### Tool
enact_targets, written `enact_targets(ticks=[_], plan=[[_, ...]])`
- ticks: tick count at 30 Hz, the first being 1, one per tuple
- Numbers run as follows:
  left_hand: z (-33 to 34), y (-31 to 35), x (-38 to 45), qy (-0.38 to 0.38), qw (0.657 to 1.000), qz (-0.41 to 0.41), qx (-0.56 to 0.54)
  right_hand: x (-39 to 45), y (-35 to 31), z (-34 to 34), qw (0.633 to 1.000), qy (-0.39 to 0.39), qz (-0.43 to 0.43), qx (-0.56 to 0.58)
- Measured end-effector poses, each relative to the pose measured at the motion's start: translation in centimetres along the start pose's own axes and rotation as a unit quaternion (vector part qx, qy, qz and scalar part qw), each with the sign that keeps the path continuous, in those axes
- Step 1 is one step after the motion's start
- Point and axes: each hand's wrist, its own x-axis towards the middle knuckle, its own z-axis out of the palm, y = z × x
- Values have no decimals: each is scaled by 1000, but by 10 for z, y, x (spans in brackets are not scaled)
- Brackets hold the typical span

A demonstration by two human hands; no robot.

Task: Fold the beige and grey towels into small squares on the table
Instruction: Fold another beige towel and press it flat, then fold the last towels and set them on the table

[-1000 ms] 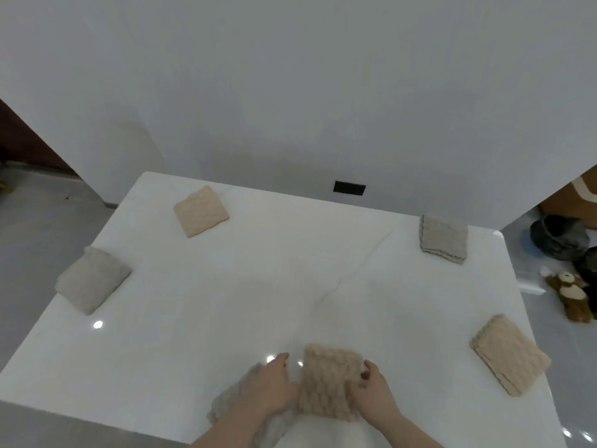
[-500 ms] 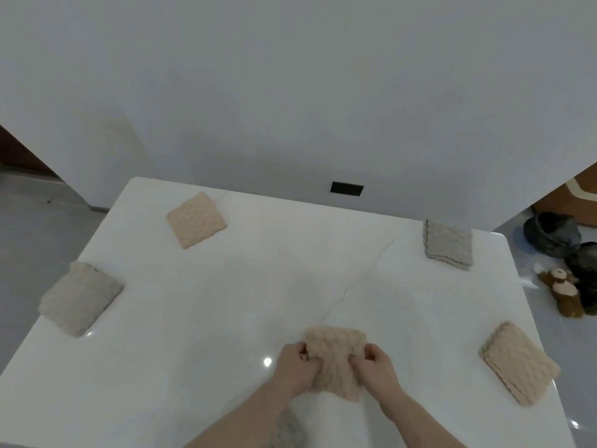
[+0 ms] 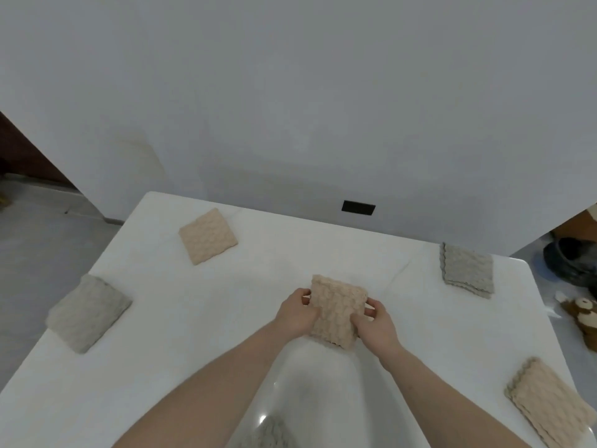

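Both hands' grip: beige towel (image 3: 336, 310) edges | table (image 3: 193, 318) centre

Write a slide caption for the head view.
Both hands grip a folded beige towel at the white table.

Prob. a home: white marble table (image 3: 200, 334), plush toy (image 3: 580, 315) on floor.

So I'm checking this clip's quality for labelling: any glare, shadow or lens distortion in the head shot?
Head view: small glare spot on the white table near the bottom centre; soft shadow under the forearms; wide-angle bending at the table's edges; the grey towel scrap at the bottom is blurred, while the held beige towel shows its weave.
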Motion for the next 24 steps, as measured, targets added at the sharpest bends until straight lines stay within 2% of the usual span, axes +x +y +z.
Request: enact_targets(ticks=[4,7,10,16,24], plan=[[-2,11,21,8,998,15,56,25,-13,7,999,4,-32,-28],[-13,10,27,-22,985,55,162,35,-13,13,998,5,-46,-37],[-27,-7,21,12,974,44,223,31,3,13,995,-8,-48,-85],[-54,-84,-50,37,975,-14,217,-9,68,15,981,-91,-26,-167],[-63,-196,-163,31,962,-104,250,-115,162,21,957,-194,27,-215]])
